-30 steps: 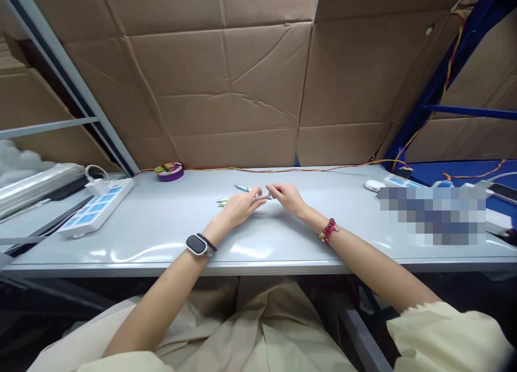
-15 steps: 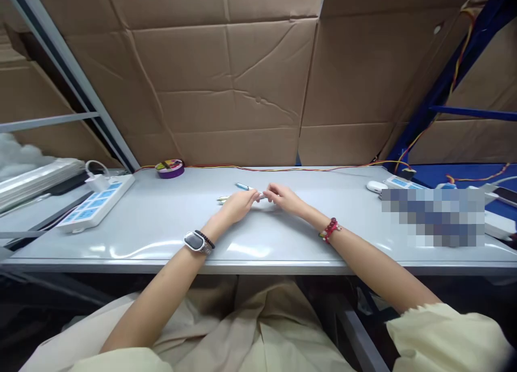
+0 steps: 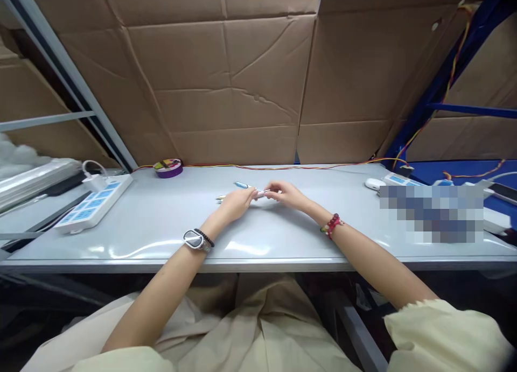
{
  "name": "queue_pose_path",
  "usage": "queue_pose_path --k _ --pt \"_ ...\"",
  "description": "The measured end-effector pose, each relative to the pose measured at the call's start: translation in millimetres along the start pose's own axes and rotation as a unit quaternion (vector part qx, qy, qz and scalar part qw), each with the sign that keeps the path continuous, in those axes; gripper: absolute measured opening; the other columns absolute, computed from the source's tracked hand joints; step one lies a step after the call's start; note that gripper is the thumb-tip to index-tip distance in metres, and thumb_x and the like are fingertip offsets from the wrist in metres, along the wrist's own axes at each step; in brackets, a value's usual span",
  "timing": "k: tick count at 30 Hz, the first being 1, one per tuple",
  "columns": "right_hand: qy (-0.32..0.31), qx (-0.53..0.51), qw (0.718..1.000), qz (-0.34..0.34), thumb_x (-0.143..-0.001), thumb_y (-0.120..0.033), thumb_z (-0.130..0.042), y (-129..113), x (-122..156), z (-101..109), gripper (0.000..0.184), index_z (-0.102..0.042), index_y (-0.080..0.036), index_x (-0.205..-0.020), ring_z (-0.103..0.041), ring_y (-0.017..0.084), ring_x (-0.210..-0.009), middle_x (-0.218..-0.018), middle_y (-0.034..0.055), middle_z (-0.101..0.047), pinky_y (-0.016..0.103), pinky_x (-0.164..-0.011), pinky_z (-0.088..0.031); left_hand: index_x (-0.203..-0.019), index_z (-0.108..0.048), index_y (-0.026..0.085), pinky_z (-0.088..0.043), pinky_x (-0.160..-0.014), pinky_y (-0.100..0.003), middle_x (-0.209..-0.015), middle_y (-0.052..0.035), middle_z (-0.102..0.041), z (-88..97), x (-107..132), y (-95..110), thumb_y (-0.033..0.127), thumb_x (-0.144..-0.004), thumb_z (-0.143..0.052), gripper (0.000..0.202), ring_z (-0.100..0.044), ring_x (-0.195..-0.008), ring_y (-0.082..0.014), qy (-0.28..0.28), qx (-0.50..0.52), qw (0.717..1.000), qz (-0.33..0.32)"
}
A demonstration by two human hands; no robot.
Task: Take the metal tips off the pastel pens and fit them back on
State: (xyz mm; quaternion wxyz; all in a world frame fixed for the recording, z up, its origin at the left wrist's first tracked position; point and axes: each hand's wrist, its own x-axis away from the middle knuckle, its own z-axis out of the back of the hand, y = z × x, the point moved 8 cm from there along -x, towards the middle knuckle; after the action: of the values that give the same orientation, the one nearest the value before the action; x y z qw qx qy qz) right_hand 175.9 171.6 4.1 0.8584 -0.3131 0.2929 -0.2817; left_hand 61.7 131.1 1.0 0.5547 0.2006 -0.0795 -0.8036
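My left hand (image 3: 238, 202) is closed, its fingertips pinching one end of a slim, whitish pen (image 3: 260, 194) just above the table. My right hand (image 3: 285, 193) meets it from the other side, thumb and fingers pinched at the pen's right end. A thin pale piece shows at the right fingertips, too small to make out. Behind my left fingers lies a blue-and-white pen (image 3: 242, 184). More slender, pen-like items (image 3: 219, 199), yellowish and greenish, stick out left of that hand, partly hidden by it.
A white power strip (image 3: 91, 205) lies on the left of the grey table (image 3: 161, 243). At the back is a purple tape roll (image 3: 168, 169), beside red and yellow wires (image 3: 242, 168). A white mouse-like object (image 3: 375, 184) and a blurred patch are at right. Cardboard (image 3: 242, 76) walls the back.
My right fingers have lifted and spread slightly at the pen's end, where a thin pale piece now shows. My left hand keeps nearly the same place. The view has shifted slightly.
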Motion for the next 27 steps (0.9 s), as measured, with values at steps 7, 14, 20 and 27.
queue_pose_path --k 7,14,20,27 --pt "-0.013 -0.009 1.0 -0.016 -0.078 -0.046 -0.056 -2.5 4.8 8.1 0.032 -0.065 -0.016 -0.084 -0.057 0.015 -0.072 -0.08 0.0039 -0.065 0.026 -0.064 -0.042 -0.105 -0.057 0.013 -0.051 -0.075 -0.036 -0.099 -0.0057 -0.061 -3.5 -0.3 -0.6 0.034 -0.09 -0.051 0.026 -0.06 -0.085 -0.0162 -0.021 -0.012 1.0 -0.005" --pt "0.034 0.015 0.999 -0.036 -0.089 -0.048 -0.035 5.5 2.2 -0.3 0.051 -0.055 -0.016 -0.055 -0.045 0.011 -0.05 -0.049 -0.0011 -0.051 0.025 -0.056 -0.036 -0.107 -0.057 0.014 -0.051 -0.076 -0.036 -0.103 -0.0064 -0.06 -2.9 -0.4 -2.3 0.033 -0.09 -0.051 0.026 -0.06 -0.087 -0.0167 -0.018 -0.011 1.0 -0.003" --pt "0.019 -0.016 1.0 0.0 -0.085 -0.041 -0.048 -4.4 -0.2 3.2 0.032 -0.067 -0.015 -0.086 -0.057 0.016 -0.073 -0.082 0.0051 -0.067 0.025 -0.064 -0.043 -0.102 -0.057 0.013 -0.05 -0.073 -0.034 -0.094 -0.0047 -0.061 1.0 -1.0 -4.5 0.036 -0.091 -0.048 0.027 -0.059 -0.079 -0.0146 -0.007 -0.007 1.0 0.004" --pt "0.009 -0.018 1.0 0.003 -0.081 -0.039 -0.056 -3.3 2.7 5.4 0.031 -0.067 -0.018 -0.101 -0.06 0.019 -0.088 -0.101 0.0075 -0.068 0.028 -0.074 -0.045 -0.082 -0.057 0.02 -0.039 -0.058 -0.028 -0.073 -0.0023 -0.062 3.2 0.5 -2.3 0.037 -0.096 -0.022 0.041 -0.056 -0.065 -0.0174 -0.006 0.005 1.0 0.0"
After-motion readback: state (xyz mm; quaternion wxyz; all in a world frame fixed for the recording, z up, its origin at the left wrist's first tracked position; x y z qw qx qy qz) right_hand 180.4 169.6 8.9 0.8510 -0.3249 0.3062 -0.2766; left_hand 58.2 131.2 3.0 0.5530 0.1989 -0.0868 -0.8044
